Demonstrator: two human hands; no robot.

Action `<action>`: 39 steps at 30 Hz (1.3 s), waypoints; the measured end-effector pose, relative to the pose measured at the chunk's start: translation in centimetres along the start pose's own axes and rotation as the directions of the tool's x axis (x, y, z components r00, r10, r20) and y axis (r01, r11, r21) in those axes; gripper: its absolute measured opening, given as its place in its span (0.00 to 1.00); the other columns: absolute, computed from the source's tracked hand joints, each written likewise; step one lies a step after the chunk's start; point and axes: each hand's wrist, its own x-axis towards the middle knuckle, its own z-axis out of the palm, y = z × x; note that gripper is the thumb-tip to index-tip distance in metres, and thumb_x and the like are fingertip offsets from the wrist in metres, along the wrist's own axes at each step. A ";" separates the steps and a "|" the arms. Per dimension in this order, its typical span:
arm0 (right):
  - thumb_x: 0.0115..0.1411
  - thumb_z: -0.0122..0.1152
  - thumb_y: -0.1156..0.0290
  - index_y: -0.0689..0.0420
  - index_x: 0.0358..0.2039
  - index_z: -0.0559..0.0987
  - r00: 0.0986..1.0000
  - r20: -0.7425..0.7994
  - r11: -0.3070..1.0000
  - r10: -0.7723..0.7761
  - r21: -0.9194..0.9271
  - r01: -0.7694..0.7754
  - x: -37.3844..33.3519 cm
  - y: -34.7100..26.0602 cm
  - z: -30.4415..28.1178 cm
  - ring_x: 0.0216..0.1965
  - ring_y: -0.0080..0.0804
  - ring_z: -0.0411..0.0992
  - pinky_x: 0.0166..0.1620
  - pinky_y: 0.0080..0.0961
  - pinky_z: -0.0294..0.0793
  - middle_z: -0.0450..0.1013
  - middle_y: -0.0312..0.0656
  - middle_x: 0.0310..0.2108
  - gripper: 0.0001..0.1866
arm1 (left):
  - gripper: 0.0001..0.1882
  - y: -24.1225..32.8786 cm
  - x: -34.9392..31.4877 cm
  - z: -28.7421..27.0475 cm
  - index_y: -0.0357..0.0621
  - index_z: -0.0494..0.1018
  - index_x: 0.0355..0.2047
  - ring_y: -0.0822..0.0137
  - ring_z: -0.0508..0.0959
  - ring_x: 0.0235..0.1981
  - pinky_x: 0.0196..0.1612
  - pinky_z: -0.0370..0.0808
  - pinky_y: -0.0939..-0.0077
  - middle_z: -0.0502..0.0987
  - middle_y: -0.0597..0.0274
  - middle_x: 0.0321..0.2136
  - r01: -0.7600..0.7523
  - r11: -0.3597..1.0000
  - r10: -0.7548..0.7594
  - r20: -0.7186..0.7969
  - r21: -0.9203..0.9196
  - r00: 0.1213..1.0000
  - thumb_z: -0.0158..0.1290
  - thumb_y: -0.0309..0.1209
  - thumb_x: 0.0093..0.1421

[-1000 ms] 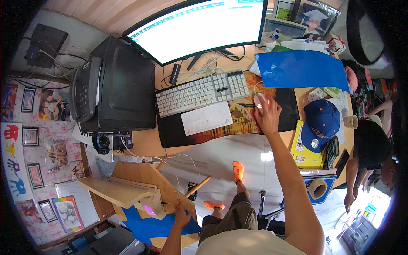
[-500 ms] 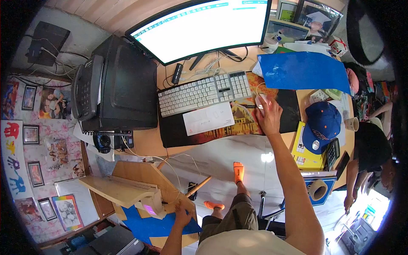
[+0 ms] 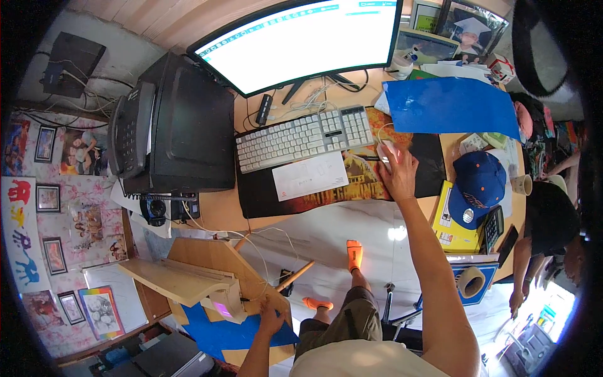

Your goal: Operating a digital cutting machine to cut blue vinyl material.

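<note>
My right hand is closed over a pale computer mouse on a dark printed desk mat. A white keyboard and a white envelope-like paper lie to its left. Low on the left, my left hand rests with fingers apart by the right end of a cream machine with a lit purple display. Its fingertips are small and dim, and I see nothing held. The machine sits on a wooden stand, and a blue sheet hangs below it, beside my left hand.
A lit monitor stands behind the keyboard, with a black printer-like machine to its left. At right lie another blue sheet, a blue cap, a calculator and a tape roll. Another person is at far right.
The view has shifted very slightly. Both hands stay where they were, the right on the mouse and the left at the cream machine.
</note>
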 end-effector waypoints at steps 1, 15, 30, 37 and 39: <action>0.59 0.72 0.65 0.43 0.65 0.75 1.000 0.005 1.000 0.003 -0.004 -0.003 0.0 0.1 -0.1 0.59 0.45 0.69 0.61 0.50 0.63 0.68 0.47 0.61 0.32 | 0.60 0.1 0.0 0.0 0.28 0.38 0.77 0.28 0.44 0.77 0.78 0.41 0.43 0.44 0.21 0.74 -0.001 1.000 0.001 0.001 0.001 1.000 0.63 0.50 0.62; 0.60 0.71 0.64 0.43 0.65 0.75 1.000 0.008 1.000 -0.003 0.020 0.003 0.1 0.0 -0.2 0.59 0.47 0.69 0.61 0.52 0.63 0.68 0.48 0.61 0.32 | 0.54 -0.1 0.2 -0.3 0.26 0.49 0.74 0.34 0.49 0.77 0.79 0.44 0.51 0.50 0.27 0.75 0.052 0.997 -0.053 0.010 0.055 0.999 0.65 0.48 0.62; 0.59 0.72 0.64 0.41 0.65 0.75 1.000 0.016 1.000 0.001 0.002 -0.001 0.2 -0.3 -0.4 0.61 0.46 0.68 0.61 0.51 0.63 0.68 0.48 0.62 0.32 | 0.54 -0.6 0.3 -0.1 0.33 0.46 0.76 0.35 0.50 0.77 0.78 0.47 0.49 0.51 0.29 0.75 -0.008 0.999 0.008 0.013 0.045 1.000 0.66 0.44 0.62; 0.60 0.71 0.64 0.40 0.65 0.76 1.000 0.002 1.000 -0.010 -0.004 0.010 0.0 0.0 -0.3 0.61 0.46 0.68 0.61 0.50 0.63 0.68 0.48 0.62 0.31 | 0.55 0.5 0.0 -0.5 0.31 0.45 0.76 0.33 0.50 0.76 0.78 0.49 0.50 0.50 0.29 0.75 0.012 0.997 -0.012 0.008 0.070 1.000 0.66 0.45 0.62; 0.60 0.71 0.65 0.40 0.64 0.76 1.000 -0.002 1.000 -0.013 0.003 0.013 -0.2 0.3 -0.4 0.61 0.47 0.68 0.61 0.51 0.63 0.68 0.48 0.62 0.30 | 0.54 0.8 0.0 -0.4 0.30 0.47 0.76 0.35 0.49 0.77 0.79 0.47 0.52 0.50 0.30 0.75 0.015 1.000 -0.015 -0.016 0.010 1.000 0.65 0.46 0.62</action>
